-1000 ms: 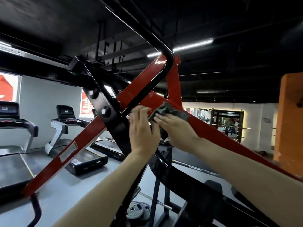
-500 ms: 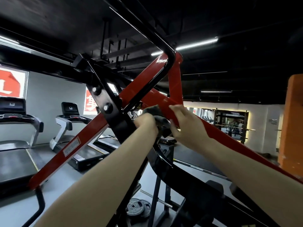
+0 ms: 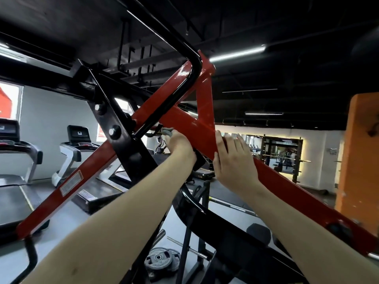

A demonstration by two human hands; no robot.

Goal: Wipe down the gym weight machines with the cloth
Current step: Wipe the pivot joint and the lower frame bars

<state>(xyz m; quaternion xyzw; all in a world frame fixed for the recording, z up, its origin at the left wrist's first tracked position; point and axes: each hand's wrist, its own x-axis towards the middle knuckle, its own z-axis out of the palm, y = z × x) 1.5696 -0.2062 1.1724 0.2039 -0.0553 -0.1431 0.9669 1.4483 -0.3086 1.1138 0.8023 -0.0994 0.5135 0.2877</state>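
Mid-frame, your left hand (image 3: 180, 147) is clenched round the cloth (image 3: 167, 132), tucked beneath the red beam (image 3: 190, 124), probably to wipe its underside. Your right hand (image 3: 232, 160) lies flat-fingered against that beam, likely for steadiness.

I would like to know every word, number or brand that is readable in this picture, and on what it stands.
Nothing can be read with certainty.
Sticker on the red beam: print blurred.
Weight plates on the floor: raised lettering too small.
Wall sign on the far wall: too small.
Red poster in the left window: cut off, unreadable.
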